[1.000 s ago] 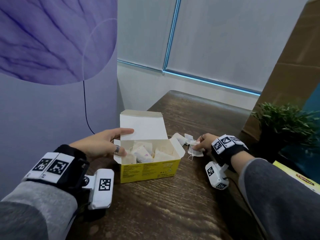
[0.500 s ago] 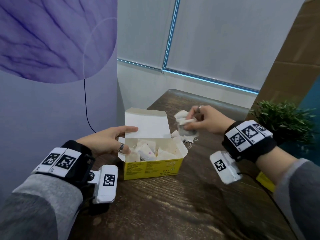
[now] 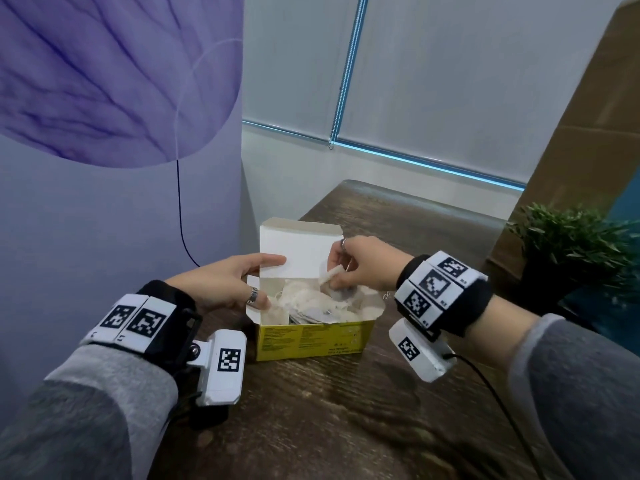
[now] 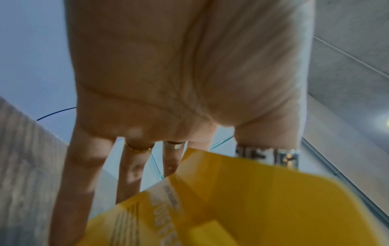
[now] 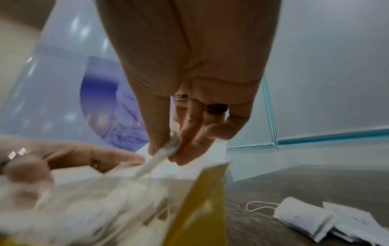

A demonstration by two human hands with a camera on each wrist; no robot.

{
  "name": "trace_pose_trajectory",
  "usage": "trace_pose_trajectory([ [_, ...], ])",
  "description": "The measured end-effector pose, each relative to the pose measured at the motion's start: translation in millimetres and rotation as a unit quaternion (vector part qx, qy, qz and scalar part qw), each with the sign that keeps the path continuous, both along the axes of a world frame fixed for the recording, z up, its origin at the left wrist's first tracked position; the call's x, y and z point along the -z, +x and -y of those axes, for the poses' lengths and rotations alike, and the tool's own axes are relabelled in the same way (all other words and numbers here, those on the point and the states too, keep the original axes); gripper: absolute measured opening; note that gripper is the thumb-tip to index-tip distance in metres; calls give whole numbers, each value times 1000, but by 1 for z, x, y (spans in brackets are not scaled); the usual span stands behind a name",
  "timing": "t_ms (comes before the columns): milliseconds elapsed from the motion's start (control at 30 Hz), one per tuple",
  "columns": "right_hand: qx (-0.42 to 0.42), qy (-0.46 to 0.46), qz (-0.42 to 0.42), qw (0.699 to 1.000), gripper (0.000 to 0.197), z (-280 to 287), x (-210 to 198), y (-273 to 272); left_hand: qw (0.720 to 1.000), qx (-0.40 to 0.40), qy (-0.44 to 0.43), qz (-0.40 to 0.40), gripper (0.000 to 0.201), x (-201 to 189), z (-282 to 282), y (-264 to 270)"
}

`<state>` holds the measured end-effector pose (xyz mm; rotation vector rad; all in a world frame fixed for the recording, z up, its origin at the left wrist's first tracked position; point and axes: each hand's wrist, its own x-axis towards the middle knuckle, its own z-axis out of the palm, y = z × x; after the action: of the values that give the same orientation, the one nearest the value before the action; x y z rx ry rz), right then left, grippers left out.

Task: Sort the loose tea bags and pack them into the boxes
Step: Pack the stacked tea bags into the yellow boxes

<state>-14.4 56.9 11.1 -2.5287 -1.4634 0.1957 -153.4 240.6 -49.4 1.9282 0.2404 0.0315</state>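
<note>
An open yellow tea box (image 3: 311, 337) stands on the dark wooden table (image 3: 346, 427), its white lid upright and several white tea bags (image 3: 311, 303) piled inside. My left hand (image 3: 273, 282) holds the box at its left end, with fingers (image 4: 134, 166) behind the lid and the thumb by the left flap. My right hand (image 3: 337, 282) hovers over the box opening and pinches a small bunch of tea bags (image 3: 329, 277) between thumb and fingers (image 5: 187, 149). In the right wrist view, loose tea bags (image 5: 305, 218) lie on the table to the right of the box wall (image 5: 202, 199).
A purple wall panel (image 3: 104, 202) with a thin dark cable stands close on the left. A green potted plant (image 3: 571, 247) sits at the right table edge beside a brown panel. The table's far end reaches a white wall under window blinds.
My right hand picked tea bags up from the table right of the box, lifted them, and brought them left over the box opening. My left hand stayed on the box.
</note>
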Motion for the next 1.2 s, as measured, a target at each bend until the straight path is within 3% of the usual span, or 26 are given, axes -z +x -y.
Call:
trace_pose_trajectory([
  [133, 27, 71, -124, 989, 26, 11, -11, 13, 1000, 0, 4, -1, 75, -1, 1, 1],
  [200, 16, 44, -147, 988, 22, 14, -10, 15, 1000, -2, 2, -1, 80, 0, 1, 1],
  [300, 11, -15, -27, 999, 19, 13, 1, 13, 1000, 2, 2, -2, 78, 0, 1, 2],
  [367, 5, 21, 25, 999, 16, 14, 1, 8, 1000, 4, -2, 0, 75, 1, 0, 2],
  [433, -21, 11, -7, 1000, 14, 18, -2, 3, 1000, 4, -9, 0, 74, 1, 0, 2],
  [533, -49, -104, -68, 991, 20, 19, -2, -6, 1000, 1, -9, -2, 77, 1, 0, 2],
  [600, -51, -125, -67, 989, 18, 15, 5, -8, 1000, 0, -4, -2, 78, 1, 1, 2],
  [800, -44, -107, -6, 993, 13, 8, 20, -14, 1000, 1, -3, -4, 75, 0, 1, 1],
  [900, -38, -44, 14, 998, 8, 8, 17, -14, 1000, 2, 2, -5, 79, 0, 0, 0],
  [967, 15, 68, 10, 997, 7, 8, 7, 0, 1000, -4, 1, -5, 78, 1, -2, 1],
  [1067, 151, 205, -40, 966, 8, 14, -7, 43, 1000, -16, 1, -4, 75, 2, -7, 1],
  [1200, 262, 87, -43, 960, 9, 16, 14, 97, 999, -35, -4, -3, 78, 4, -16, -1],
])
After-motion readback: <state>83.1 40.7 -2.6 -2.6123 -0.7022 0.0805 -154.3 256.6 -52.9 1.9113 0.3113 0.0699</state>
